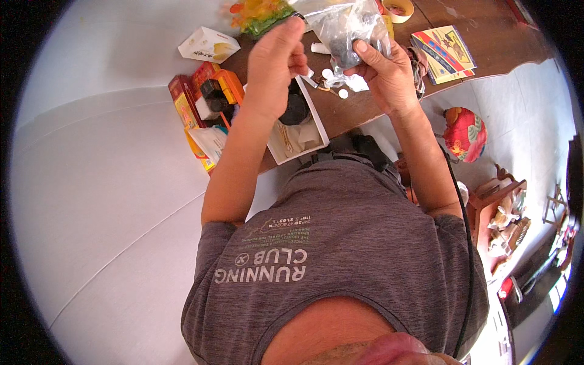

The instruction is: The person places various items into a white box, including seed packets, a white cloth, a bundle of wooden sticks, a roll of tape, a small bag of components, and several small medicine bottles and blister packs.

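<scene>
My right hand (387,73) grips the lower part of a clear plastic bag (359,18) between thumb and fingers. A dark lump (345,52) shows through the bag; its kind is unclear. My left hand (275,68) is raised to the left of the bag and apart from it, with fingers loosely extended and nothing seen in them. Below that hand, an open white box (316,126) holds a black round thing (295,109) and a bundle of pale sticks or cords. Small white round pieces (343,93) lie on the brown table (340,114) between my hands.
Left of the box are red and yellow packages (184,100), an orange-and-black object (229,87) and a white carton (210,45). Colourful booklets (444,53) and a yellow bowl (398,10) lie to the right. A red floral stool (465,134) stands beyond the table edge.
</scene>
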The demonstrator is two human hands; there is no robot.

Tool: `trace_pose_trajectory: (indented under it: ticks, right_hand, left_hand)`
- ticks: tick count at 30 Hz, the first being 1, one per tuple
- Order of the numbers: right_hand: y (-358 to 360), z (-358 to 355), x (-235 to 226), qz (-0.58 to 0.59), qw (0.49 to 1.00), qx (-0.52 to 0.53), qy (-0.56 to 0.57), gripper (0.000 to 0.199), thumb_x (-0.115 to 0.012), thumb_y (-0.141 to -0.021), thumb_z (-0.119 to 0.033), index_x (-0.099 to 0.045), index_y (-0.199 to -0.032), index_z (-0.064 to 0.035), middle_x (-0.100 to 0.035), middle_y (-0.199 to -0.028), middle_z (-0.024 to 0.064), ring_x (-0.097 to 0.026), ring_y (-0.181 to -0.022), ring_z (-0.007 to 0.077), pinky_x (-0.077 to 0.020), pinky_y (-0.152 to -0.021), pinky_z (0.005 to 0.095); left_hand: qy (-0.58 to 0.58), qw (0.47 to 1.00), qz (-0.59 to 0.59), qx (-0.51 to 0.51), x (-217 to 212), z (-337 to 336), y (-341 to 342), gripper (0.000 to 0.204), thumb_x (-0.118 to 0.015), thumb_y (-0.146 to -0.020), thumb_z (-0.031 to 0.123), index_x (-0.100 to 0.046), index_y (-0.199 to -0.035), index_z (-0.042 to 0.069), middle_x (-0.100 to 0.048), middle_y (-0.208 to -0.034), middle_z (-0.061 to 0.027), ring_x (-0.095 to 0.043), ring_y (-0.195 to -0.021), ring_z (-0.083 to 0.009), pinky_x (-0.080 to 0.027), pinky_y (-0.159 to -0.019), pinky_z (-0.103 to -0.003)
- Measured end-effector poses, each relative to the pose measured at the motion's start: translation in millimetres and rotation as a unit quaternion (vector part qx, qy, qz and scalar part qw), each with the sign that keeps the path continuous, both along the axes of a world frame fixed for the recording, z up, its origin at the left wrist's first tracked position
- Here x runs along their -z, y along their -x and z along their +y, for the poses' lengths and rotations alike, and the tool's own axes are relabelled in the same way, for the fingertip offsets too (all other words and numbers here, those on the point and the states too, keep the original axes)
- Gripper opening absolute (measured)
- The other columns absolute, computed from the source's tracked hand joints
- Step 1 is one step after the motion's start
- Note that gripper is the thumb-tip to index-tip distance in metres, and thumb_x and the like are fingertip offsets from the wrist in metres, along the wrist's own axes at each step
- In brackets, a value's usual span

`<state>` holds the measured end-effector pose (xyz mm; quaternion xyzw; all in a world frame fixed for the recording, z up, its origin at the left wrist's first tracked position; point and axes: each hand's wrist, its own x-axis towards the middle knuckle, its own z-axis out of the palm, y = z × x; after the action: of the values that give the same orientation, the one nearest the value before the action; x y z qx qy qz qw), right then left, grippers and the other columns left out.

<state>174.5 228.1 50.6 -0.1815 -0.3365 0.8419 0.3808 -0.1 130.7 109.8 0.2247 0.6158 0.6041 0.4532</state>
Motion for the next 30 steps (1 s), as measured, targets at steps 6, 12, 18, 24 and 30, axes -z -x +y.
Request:
trace_pose_trajectory:
  ticks: [6, 12, 18, 24, 30]
  right_hand:
    - [15, -11, 13, -0.035, 0.999, -0.010, -0.029, 0.024, -0.070, -0.095, -0.010, -0.066, -0.118, -0.0014, -0.072, -0.105, 0.0071, -0.072, -0.087, 0.0181, -0.0645, -0.071, 0.0338]
    - [9, -12, 31, -0.186, 0.975, -0.032, -0.116, 0.022, -0.069, -0.096, -0.010, -0.068, -0.116, -0.0010, -0.072, -0.104, 0.0031, -0.065, -0.090, 0.0097, -0.0507, -0.083, 0.0247]
    - [16, -21, 58, -0.272, 0.922, -0.170, -0.215, 0.013, -0.068, -0.096, -0.007, -0.069, -0.105, 0.0015, -0.070, -0.095, 0.0010, -0.061, -0.084, 0.0073, -0.0478, -0.078, 0.0225]
    - [65, -48, 69, -0.302, 0.820, -0.231, -0.427, 0.021, -0.074, -0.090, -0.015, -0.069, -0.106, -0.0034, -0.067, -0.089, 0.0080, -0.064, -0.081, 0.0189, -0.0500, -0.076, 0.0308]
    - [116, -76, 67, -0.288, 0.726, -0.279, -0.558, 0.016, -0.068, -0.090, -0.011, -0.068, -0.105, -0.0063, -0.063, -0.093, 0.0130, -0.065, -0.087, 0.0349, -0.0518, -0.074, 0.0404]
  left_hand:
    - [-0.063, 0.993, -0.076, 0.068, 23, -4, -19, 0.035, -0.068, -0.098, 0.034, -0.070, -0.118, 0.004, -0.071, -0.109, -0.0025, -0.065, -0.091, -0.0105, -0.053, -0.083, -0.029]
    - [-0.030, 0.992, 0.071, 0.099, 66, -31, -15, 0.032, -0.064, -0.101, 0.031, -0.074, -0.107, 0.001, -0.068, -0.087, 0.0026, -0.057, -0.076, -0.0048, -0.046, -0.067, -0.023]
    - [0.082, 0.993, -0.012, 0.089, 119, -89, -14, 0.033, -0.065, -0.101, 0.030, -0.073, -0.115, 0.001, -0.069, -0.095, 0.0018, -0.061, -0.086, -0.0075, -0.051, -0.078, -0.026]
    - [0.099, 0.992, 0.081, -0.019, 130, -146, 0, 0.035, -0.063, -0.101, 0.027, -0.070, -0.117, -0.003, -0.071, -0.094, -0.0045, -0.062, -0.085, -0.0114, -0.050, -0.076, -0.028]
    - [0.137, 0.978, 0.079, -0.136, 138, -191, 0, 0.028, -0.061, -0.100, 0.018, -0.069, -0.115, -0.003, -0.069, -0.091, -0.0064, -0.062, -0.084, -0.0115, -0.050, -0.076, -0.028]
